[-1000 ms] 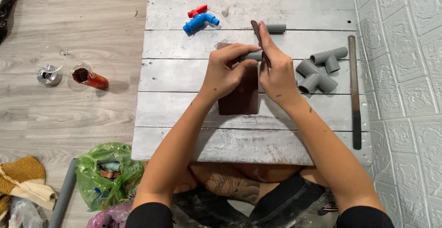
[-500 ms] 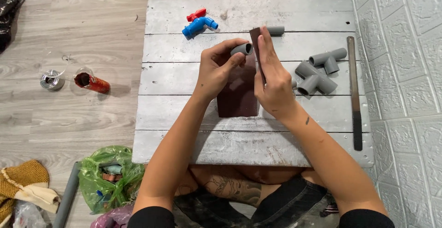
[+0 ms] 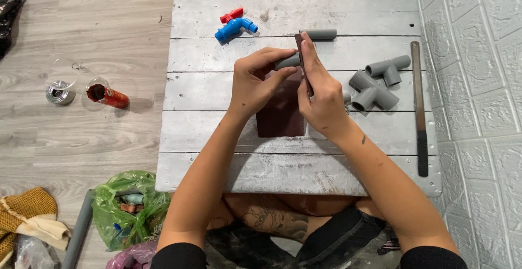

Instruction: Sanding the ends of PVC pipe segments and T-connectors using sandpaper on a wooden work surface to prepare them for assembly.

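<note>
Sandpaper (image 3: 281, 111) lies dark on the grey board (image 3: 217, 89) under my hands, and one strip of it stands on edge in my right hand (image 3: 321, 98), pinched flat between thumb and fingers. My left hand (image 3: 258, 81) is closed around a short grey pipe (image 3: 288, 61), whose end shows just past my fingertips and touches the strip. I judge the rubbing of this pipe end to be under way, not finished. A second pipe piece (image 3: 321, 34) lies bare behind my hands, and the fittings (image 3: 375, 87) to my right sit loose, joined to nothing, so most of the work looks left. The blue tap (image 3: 235, 29) with its red handle lies apart at the far side, and the long file (image 3: 418, 106) rests by the wall. Most of the pipe is hidden in my fist, and I cannot tell how smooth its end is. My right hand covers another grey piece.
</note>
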